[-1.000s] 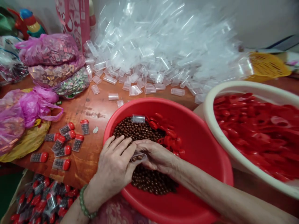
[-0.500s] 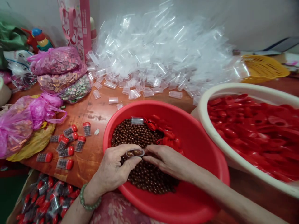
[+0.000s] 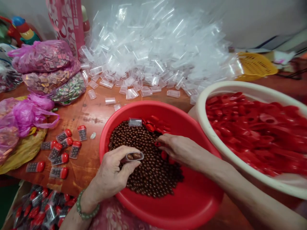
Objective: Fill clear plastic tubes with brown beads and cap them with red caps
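My left hand [image 3: 120, 169] holds a small clear plastic case [image 3: 140, 156], its open end facing up and brown balls showing inside. Over the red basin [image 3: 192, 204], the fingers of my right hand [image 3: 176, 147] close around a red cap [image 3: 157, 144] at the edge of the brown balls [image 3: 153, 179]. More red caps [image 3: 155, 123] lie behind and beneath this hand. On top of the balls at the back rests another clear case [image 3: 135, 122].
A cream tub [image 3: 203, 95] full of red caps stands on the right. Behind the basin is a big heap of clear cases [image 3: 153, 54]. Several filled, red-capped cases [image 3: 57, 172] lie at left, near pink bags [image 3: 31, 111]. A box of filled cases [image 3: 40, 210] sits below.
My right hand has moved right, from beside the held case's mouth to the red caps. My left hand keeps its hold on the case. The whole view has shifted slightly.
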